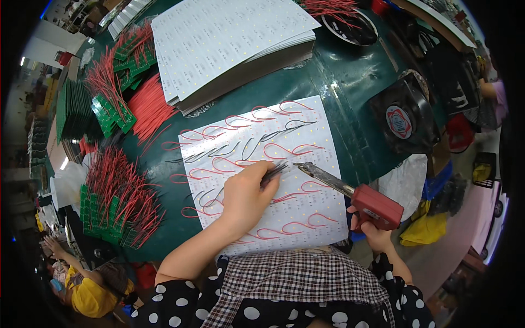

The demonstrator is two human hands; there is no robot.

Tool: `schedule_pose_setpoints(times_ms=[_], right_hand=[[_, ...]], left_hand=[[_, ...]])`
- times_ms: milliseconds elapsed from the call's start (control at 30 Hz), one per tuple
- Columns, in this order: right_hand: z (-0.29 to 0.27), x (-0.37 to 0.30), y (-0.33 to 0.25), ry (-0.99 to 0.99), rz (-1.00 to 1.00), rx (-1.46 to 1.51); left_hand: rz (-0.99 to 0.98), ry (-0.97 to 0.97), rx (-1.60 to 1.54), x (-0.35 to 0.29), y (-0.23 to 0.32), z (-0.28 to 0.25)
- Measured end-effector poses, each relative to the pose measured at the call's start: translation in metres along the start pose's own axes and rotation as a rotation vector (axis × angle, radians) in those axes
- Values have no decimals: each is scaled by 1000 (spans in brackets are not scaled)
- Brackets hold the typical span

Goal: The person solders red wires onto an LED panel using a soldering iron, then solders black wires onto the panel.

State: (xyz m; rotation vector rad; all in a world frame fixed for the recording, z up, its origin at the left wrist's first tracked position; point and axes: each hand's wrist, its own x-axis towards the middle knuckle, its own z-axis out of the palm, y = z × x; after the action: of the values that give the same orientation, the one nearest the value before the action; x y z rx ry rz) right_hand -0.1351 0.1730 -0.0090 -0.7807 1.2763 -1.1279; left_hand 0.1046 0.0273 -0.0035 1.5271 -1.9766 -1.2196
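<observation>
In front of me a white circuit board panel (322, 128) lies on the green table, with rows of looped red wires (276, 150) and black wires (213, 150) across it. My left hand (243, 191) is closed round a bundle of black wires (274, 171), their ends poking out past the fingertips above the panel. My right hand (374, 232) grips the red handle of a soldering gun (377, 206). Its metal tip (301, 165) points left, just right of the black wires; whether tip and wires touch I cannot tell.
A tall stack of white panels (235, 44) stands behind the working panel. Green boards with red wires (104, 213) and loose red wires (150, 106) lie left. A black fan (404, 117) sits right, below a round dish (350, 30). A person in yellow (90, 292) is at lower left.
</observation>
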Motion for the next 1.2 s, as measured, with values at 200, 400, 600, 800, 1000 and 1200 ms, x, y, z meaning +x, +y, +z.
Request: schedule_pose_setpoints(times_ms=[200,400,600,800,1000,1200], right_hand=[[-3,-1,9,-29,27,51],[7,2,7,87,27,-103],[6,3,10,101,8,-75],[0,0,12,81,-9,-73],[-18,-7,20,14,69,93],[-24,-6,32,-27,17,-328]], left_hand=[[41,85,116,2,4,13],[13,139,132,4,6,17],[-24,165,122,4,8,19],[-66,177,82,5,8,19],[-96,128,75,7,11,16],[-108,133,84,7,11,18]])
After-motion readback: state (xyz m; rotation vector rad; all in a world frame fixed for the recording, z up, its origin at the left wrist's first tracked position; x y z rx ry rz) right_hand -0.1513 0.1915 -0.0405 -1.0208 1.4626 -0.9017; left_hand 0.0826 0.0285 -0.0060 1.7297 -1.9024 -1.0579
